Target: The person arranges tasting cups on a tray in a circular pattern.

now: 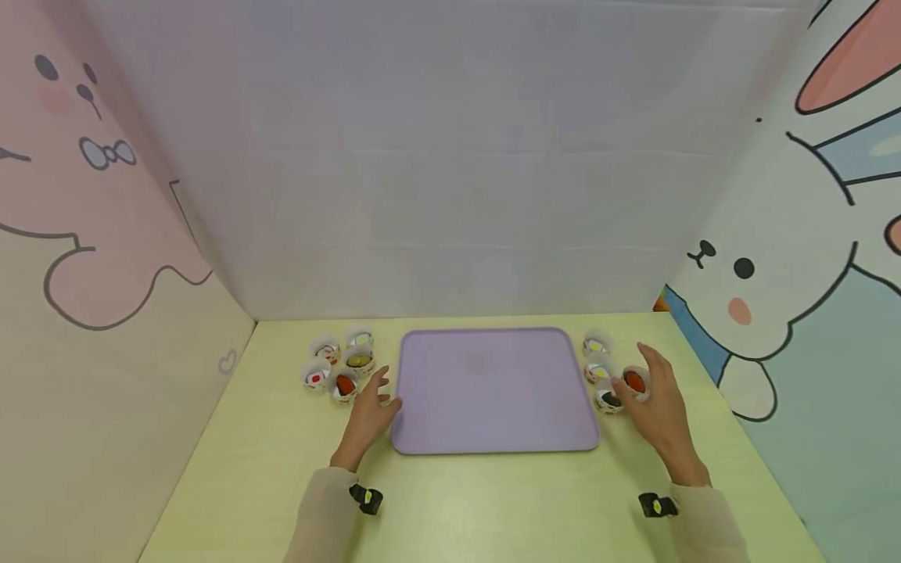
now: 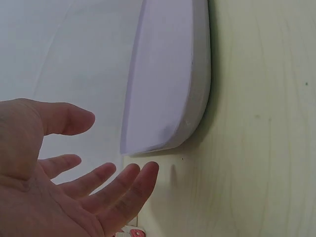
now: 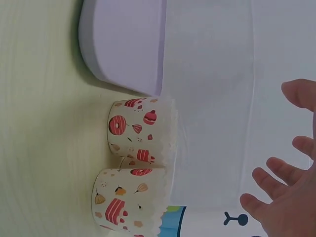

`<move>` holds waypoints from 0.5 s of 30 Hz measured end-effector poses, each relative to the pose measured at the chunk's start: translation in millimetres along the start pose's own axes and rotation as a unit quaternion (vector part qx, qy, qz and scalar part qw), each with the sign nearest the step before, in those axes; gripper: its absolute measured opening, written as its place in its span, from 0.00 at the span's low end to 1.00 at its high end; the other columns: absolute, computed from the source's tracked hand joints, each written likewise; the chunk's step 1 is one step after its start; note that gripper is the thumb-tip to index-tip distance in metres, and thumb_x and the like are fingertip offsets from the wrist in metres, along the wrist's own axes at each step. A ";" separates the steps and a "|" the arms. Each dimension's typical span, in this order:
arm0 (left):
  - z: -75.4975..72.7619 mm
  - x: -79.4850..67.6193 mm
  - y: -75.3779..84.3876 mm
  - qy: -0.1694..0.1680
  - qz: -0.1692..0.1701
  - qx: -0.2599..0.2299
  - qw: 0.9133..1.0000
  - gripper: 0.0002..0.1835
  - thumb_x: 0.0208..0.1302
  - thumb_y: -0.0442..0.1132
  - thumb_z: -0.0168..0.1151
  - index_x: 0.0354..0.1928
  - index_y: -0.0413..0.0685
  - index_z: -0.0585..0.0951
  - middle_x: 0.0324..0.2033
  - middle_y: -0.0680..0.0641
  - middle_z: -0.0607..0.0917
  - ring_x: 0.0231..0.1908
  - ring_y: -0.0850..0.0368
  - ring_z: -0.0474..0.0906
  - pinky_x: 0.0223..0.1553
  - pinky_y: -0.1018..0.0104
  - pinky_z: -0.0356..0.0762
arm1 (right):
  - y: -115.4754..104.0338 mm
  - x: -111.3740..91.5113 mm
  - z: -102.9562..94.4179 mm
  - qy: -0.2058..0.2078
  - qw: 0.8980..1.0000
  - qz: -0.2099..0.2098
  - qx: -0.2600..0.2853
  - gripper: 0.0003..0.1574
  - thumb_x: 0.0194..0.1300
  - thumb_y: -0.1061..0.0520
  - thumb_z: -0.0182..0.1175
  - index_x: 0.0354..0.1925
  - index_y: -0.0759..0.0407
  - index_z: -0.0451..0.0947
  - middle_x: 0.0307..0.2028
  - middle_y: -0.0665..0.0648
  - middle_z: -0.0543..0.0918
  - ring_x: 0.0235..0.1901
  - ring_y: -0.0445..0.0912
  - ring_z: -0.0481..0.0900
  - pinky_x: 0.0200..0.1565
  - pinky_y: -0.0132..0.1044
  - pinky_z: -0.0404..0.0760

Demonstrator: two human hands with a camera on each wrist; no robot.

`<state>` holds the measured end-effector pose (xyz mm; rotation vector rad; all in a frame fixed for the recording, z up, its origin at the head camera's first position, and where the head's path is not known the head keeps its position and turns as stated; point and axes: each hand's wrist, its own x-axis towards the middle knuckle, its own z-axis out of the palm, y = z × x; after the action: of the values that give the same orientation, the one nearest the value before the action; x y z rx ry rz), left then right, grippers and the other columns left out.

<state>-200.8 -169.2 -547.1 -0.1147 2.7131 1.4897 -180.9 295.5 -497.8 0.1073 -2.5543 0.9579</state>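
A lilac rectangular tray (image 1: 493, 391) lies flat in the middle of the table. My left hand (image 1: 371, 412) hovers beside its left edge, holding nothing, with thumb and fingers spread apart in the left wrist view. Over the right side, my right hand (image 1: 663, 414) is held above the paper baking cups, its fingers relaxed and nothing between them. Closest to it is a cup with orange-red contents (image 1: 635, 381); a cup with dark contents (image 1: 609, 400) stands to its left. In the right wrist view, printed cups (image 3: 131, 197) stand below the hand, decorated with cakes and donuts.
Several similar filled cups cluster left of the tray, among them one with red contents (image 1: 345, 386) and one with olive-green contents (image 1: 360, 360). Two cups with yellow-and-white contents (image 1: 596, 346) stand at the tray's right edge. A white backdrop (image 1: 450, 172) rises behind the table.
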 end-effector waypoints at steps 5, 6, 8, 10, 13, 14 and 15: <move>0.6 2.8 -5.7 -0.026 -0.037 -0.012 0.999 0.37 0.64 0.36 0.60 0.75 0.47 0.59 0.63 0.35 0.74 0.55 0.40 0.79 0.43 0.56 0.82 | 10.5 -6.7 -4.8 0.005 0.999 0.046 0.017 0.48 0.65 0.51 0.63 0.76 0.54 0.52 0.71 0.71 0.59 0.67 0.72 0.59 0.59 0.71 0.61; 0.8 3.1 -6.9 -0.031 -0.042 -0.016 0.998 0.37 0.64 0.35 0.60 0.75 0.47 0.59 0.62 0.35 0.75 0.55 0.41 0.79 0.42 0.57 0.82 | 12.4 -8.0 -5.6 0.008 0.998 0.054 0.020 0.48 0.65 0.51 0.63 0.76 0.54 0.52 0.71 0.71 0.59 0.68 0.72 0.58 0.59 0.71 0.60; 1.6 3.8 -7.9 -0.039 -0.047 -0.023 0.998 0.38 0.63 0.34 0.59 0.74 0.46 0.59 0.61 0.35 0.75 0.54 0.41 0.80 0.42 0.57 0.83 | 16.8 -10.5 -7.4 0.017 0.997 0.067 0.024 0.49 0.65 0.51 0.63 0.76 0.55 0.52 0.71 0.71 0.59 0.68 0.71 0.58 0.61 0.71 0.60; 2.0 4.6 -9.1 -0.042 -0.051 -0.029 0.997 0.38 0.62 0.34 0.59 0.74 0.46 0.60 0.60 0.35 0.76 0.54 0.41 0.80 0.42 0.57 0.82 | 20.7 -12.6 -8.9 0.026 0.996 0.082 0.028 0.49 0.65 0.51 0.64 0.76 0.55 0.52 0.71 0.71 0.60 0.68 0.70 0.58 0.61 0.70 0.60; 2.7 5.7 -11.0 -0.042 -0.051 -0.036 0.997 0.38 0.61 0.32 0.59 0.74 0.44 0.60 0.59 0.35 0.77 0.54 0.41 0.80 0.41 0.58 0.82 | 26.3 -15.7 -10.5 0.030 0.994 0.105 0.029 0.50 0.64 0.51 0.64 0.76 0.55 0.51 0.71 0.72 0.59 0.68 0.70 0.59 0.61 0.70 0.60; 2.8 6.0 -11.6 -0.042 -0.053 -0.038 0.997 0.38 0.60 0.32 0.59 0.74 0.45 0.61 0.59 0.36 0.77 0.54 0.42 0.80 0.40 0.59 0.82 | 28.1 -16.7 -10.9 0.031 0.993 0.112 0.029 0.50 0.64 0.51 0.64 0.77 0.55 0.51 0.71 0.72 0.59 0.67 0.70 0.59 0.61 0.70 0.60; 3.0 6.4 -12.2 -0.042 -0.054 -0.039 0.997 0.38 0.60 0.32 0.59 0.74 0.45 0.61 0.59 0.36 0.77 0.53 0.42 0.80 0.39 0.59 0.82 | 29.8 -17.8 -11.2 0.030 0.992 0.120 0.029 0.51 0.64 0.51 0.64 0.77 0.55 0.50 0.71 0.72 0.58 0.68 0.70 0.58 0.61 0.70 0.59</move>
<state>-206.1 -173.5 -559.4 -0.1942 2.5404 1.5339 -167.0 324.1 -515.6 -0.2155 -2.5230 1.1062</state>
